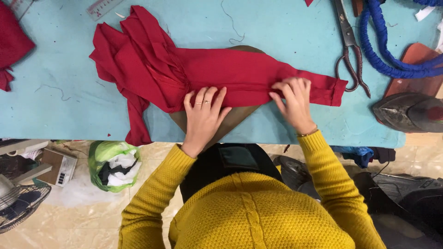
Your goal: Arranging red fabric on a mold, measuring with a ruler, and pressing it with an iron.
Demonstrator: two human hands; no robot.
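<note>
The left hand (203, 113) lies flat, fingers spread and unclenched, pressing down on the near edge of a long red knitted fabric garment (221, 74); it grasps nothing. Two fingers carry thin rings. The right hand (291, 102) sits further along the same garment, fingers curled over the cloth and pinching a fold of it near the narrow cuffed end.

The red garment stretches across a turquoise felt-covered worktable (277, 27), its bunched, pleated bulk spreading away from the left hand and its slim cuffed end just past the right hand. Under the garment's middle lies a brown rounded padded board (230, 122), whose edge shows below the garment between the two hands.

Beyond the garment's cuffed end lie dark metal tailor's shears (350, 46), close to the cuff but not touching it. Further out from the garment on that side coils a thick blue braided cord (383, 50), and nearer the table edge rests a dark metal flat iron (406, 113). At the far corner beside the garment's bunched end lies a clear plastic ruler (102, 7), and another piece of red cloth (11, 44) sits well apart from it at the table's side.

Below the table, nearest the garment's hanging tail, a green plastic bag of scraps (113, 163) stands on the tiled floor. Both arms wear mustard-yellow knitted sleeves (152, 198).
</note>
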